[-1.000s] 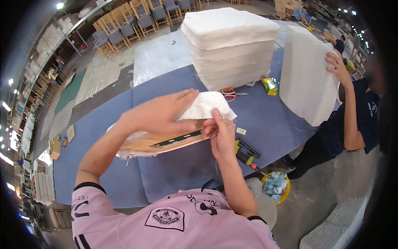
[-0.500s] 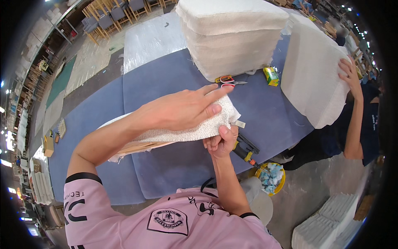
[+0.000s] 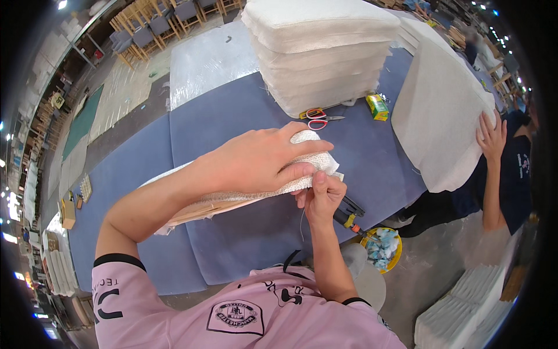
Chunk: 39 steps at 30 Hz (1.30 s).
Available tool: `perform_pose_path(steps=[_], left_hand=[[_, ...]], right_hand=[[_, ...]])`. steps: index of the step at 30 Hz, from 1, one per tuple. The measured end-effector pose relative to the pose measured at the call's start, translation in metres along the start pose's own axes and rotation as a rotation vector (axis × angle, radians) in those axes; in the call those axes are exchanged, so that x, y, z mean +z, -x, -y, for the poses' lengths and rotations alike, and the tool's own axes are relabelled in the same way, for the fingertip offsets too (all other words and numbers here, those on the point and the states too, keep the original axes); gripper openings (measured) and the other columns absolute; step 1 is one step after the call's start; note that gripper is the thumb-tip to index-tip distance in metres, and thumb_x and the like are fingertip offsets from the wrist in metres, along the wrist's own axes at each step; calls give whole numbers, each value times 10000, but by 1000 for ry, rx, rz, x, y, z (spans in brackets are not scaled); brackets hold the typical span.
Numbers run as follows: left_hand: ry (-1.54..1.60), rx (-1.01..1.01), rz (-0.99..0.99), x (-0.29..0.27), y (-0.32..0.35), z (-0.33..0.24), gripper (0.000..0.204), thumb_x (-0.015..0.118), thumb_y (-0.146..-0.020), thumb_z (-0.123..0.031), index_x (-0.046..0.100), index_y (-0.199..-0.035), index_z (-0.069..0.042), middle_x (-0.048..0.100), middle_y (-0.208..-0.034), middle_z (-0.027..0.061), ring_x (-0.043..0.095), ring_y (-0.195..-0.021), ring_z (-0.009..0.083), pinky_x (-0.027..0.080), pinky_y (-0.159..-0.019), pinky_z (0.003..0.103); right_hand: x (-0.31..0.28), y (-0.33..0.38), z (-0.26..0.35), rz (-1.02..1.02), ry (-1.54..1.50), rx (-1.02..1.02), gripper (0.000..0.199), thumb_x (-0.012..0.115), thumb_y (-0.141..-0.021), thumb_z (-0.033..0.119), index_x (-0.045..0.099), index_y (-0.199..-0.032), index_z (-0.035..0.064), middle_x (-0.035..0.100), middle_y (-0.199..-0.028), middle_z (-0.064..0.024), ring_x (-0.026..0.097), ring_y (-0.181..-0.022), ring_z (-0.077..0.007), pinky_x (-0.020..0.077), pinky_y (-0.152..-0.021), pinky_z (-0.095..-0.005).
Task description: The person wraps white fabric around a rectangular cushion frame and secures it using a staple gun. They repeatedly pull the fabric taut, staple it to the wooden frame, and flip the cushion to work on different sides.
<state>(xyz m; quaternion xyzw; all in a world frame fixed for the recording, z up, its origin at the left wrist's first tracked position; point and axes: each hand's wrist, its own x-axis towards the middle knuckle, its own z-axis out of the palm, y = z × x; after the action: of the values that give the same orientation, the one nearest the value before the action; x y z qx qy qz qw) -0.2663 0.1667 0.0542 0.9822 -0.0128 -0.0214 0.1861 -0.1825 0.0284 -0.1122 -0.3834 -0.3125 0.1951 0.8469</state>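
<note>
A cushioned panel (image 3: pixel 317 159), covered in white woven fabric with a wooden underside, lies tilted across my front above the blue table (image 3: pixel 232 232). My left hand (image 3: pixel 256 160) reaches over its top, with thumb and fingers curled round the right-hand corner. Beneath that corner, my right hand (image 3: pixel 322 196) pinches the fabric edge between thumb and bent fingers. A thin loose thread hangs beside it. Just right of my right hand lies a black and yellow staple gun (image 3: pixel 350 214), partly hidden. Red-handled scissors (image 3: pixel 318 119) rest beyond the corner.
A tall stack of white fabric-covered cushions (image 3: pixel 325 70) stands at the far side, near a yellow-green box (image 3: pixel 377 107). On the right, another person's hand (image 3: pixel 492 136) holds a large white panel (image 3: pixel 444 116). A yellow bucket (image 3: pixel 399 259) of blue-white scraps stands below the table edge.
My left fingers have bent down from outstretched to curl round the panel's corner. My right hand has shifted slightly right, pinching the fabric edge. The other person's panel has tilted a little.
</note>
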Motion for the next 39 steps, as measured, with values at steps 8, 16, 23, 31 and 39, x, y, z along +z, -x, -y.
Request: perform_pose_path(steps=[8, 16, 23, 31, 39], left_hand=[[-170, -26, 20, 4, 1, -11, 482, 493, -1068, -415, 495, -1535, -295, 434, -1533, 249, 650, -1160, 438, 559, -920, 479], [-220, -44, 31, -11, -13, 15, 553, 416, -1087, -517, 398, -1602, -317, 411, -1569, 259, 619, -1212, 462, 493, -1035, 499], [150, -365, -32, -24, -41, 96, 718, 269, -1104, -585, 206, -1664, -140, 399, -1590, 289, 487, -1395, 451, 344, -1186, 463], [-28, -150, -41, -10, -21, 35, 511, 372, -1108, -421, 412, -1587, -248, 537, -1427, 239, 650, -1088, 433, 525, -961, 496], [-281, -108, -130, 12, -8, 1, 581, 577, -1018, -332, 423, -1578, -302, 435, -1537, 237, 690, -996, 423, 589, -810, 491]], right_hand=[[3, -2, -13, -5, -204, -12, 535, 613, -1047, 443, 699, -807, -27, 673, -640, -130, 558, -396, -121, 458, -353, -247], [10, -33, -19, -35, -37, 66, 424, 645, -1052, 296, 706, -795, -36, 674, -623, -114, 537, -398, -111, 408, -377, -241], [34, -65, -25, -64, -80, 142, 475, 642, -1058, 289, 664, -692, -14, 635, -557, -83, 497, -389, -85, 352, -381, -244], [12, -47, -35, -45, -133, 42, 475, 644, -1054, 290, 661, -692, -17, 643, -554, -94, 529, -392, -99, 388, -373, -246], [-6, -29, -20, 104, -136, 57, 459, 610, -1068, 300, 710, -789, -51, 667, -594, -105, 601, -444, -136, 475, -424, -263]])
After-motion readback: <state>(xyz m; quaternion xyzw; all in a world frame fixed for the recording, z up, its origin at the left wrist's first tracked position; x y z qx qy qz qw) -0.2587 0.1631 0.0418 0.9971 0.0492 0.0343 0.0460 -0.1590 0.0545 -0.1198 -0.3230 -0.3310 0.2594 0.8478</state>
